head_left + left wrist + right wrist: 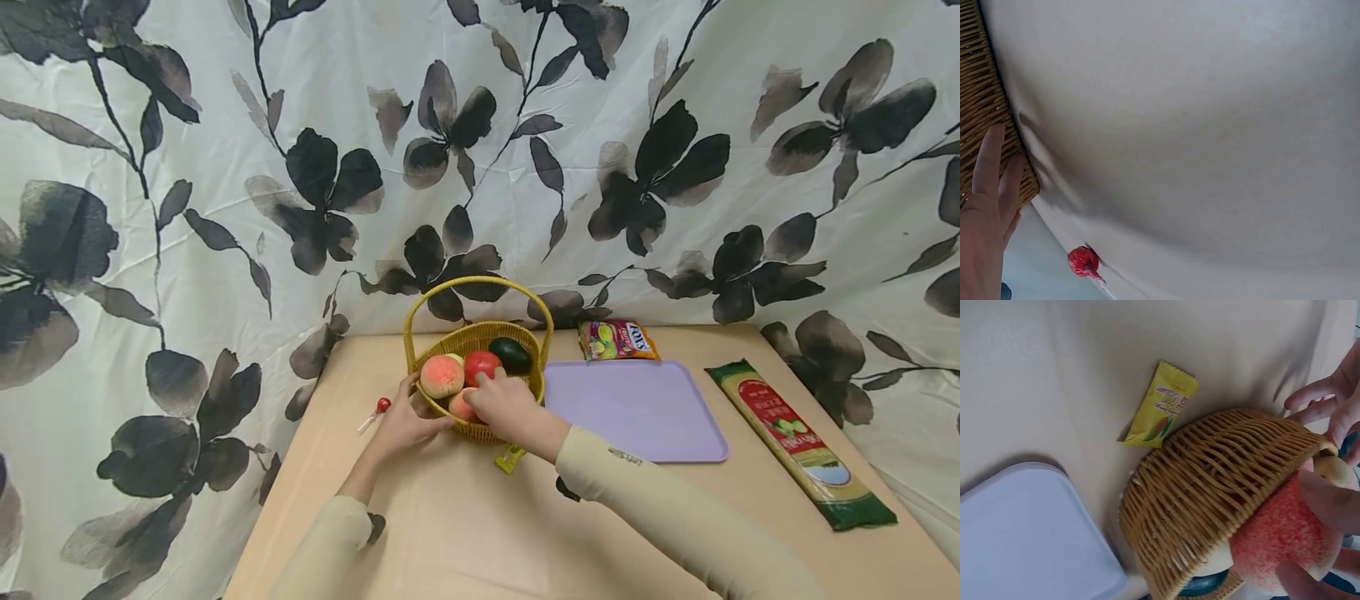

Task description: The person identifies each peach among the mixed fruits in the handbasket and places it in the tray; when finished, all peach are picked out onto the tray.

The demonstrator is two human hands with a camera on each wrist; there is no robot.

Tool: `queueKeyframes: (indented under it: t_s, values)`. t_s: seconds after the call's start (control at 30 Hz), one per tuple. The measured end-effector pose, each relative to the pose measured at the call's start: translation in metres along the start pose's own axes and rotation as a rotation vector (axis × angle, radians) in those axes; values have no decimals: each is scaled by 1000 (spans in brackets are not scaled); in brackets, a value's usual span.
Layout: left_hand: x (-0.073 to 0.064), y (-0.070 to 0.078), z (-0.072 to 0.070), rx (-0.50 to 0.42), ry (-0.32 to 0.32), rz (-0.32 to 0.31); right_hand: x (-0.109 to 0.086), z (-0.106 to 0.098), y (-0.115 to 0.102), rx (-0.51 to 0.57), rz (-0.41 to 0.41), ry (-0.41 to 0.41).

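Observation:
A yellow wicker basket [480, 429] with a tall handle stands on the table, filled with fruit. At its left side my left hand [405, 425] rests its stretched fingers against the wicker wall, as the left wrist view also shows. My right hand [517, 408] reaches over the front rim and grips a pink-red peach [1285, 531] between thumb and fingers. Another peach [442, 377] lies at the left in the basket. Beside it are a red round fruit [480, 365], partly covered by my right hand, and a dark green avocado [510, 356].
A yellow candy sachet [1161, 406] lies before the basket, a red lollipop [383, 405] to its left. On the right are a lilac tray [637, 412], a colourful candy bag [618, 340] behind it, and a long green-and-gold noodle-like pack [802, 442]. A floral cloth [525, 208] hangs behind.

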State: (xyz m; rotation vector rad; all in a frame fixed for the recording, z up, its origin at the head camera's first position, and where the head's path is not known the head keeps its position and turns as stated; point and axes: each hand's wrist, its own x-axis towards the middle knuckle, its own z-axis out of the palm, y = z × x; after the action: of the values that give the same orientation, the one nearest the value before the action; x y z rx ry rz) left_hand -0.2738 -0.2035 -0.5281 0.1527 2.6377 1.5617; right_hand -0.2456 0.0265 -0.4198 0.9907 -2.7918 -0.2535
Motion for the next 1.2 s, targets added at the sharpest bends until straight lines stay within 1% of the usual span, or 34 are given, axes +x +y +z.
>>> queueKeyframes:
  t_s: [0.1, 0.17, 0.2, 0.27, 0.33, 0.4, 0.47, 0.63, 0.73, 0.83, 0.93, 1.0, 1.1, 1.2]
  values:
    - [1, 1, 1, 0, 1, 8, 0, 3, 1, -4, -15, 37]
    - [0, 2, 2, -5, 0, -1, 0, 5, 4, 17, -22, 49]
    - [0, 2, 1, -7, -1, -3, 0, 5, 6, 44, -23, 47]
    - [-1, 3, 2, -25, -1, -11, -1, 5, 12, 138, -23, 24]
    - [-2, 4, 2, -42, -2, -25, -3, 4, 19, 255, -6, 0]
    - [-1, 3, 2, -59, -2, -27, -6, 4, 28, 383, 6, -3]
    - [0, 2, 3, -75, 0, -28, -11, 3, 36, 485, 11, 15]
    - [0, 1, 4, -84, 9, -20, -28, -1, 59, 676, 38, 60]
    - [0, 2, 4, -96, 10, -31, -39, -3, 74, 765, 84, 65]
    - [-1, 2, 3, -96, 6, -47, -50, 0, 89, 805, 123, 101]
    - [-1, 3, 3, -96, 2, -52, -61, 9, 104, 820, 162, 116]
    - [-2, 3, 3, -93, 1, -54, -69, 17, 113, 852, 183, 88]
    - [-2, 4, 3, -98, -3, -54, -80, 30, 123, 911, 202, 10]
    - [-1, 5, 4, -103, -6, -56, -88, 44, 128, 891, 200, -36]
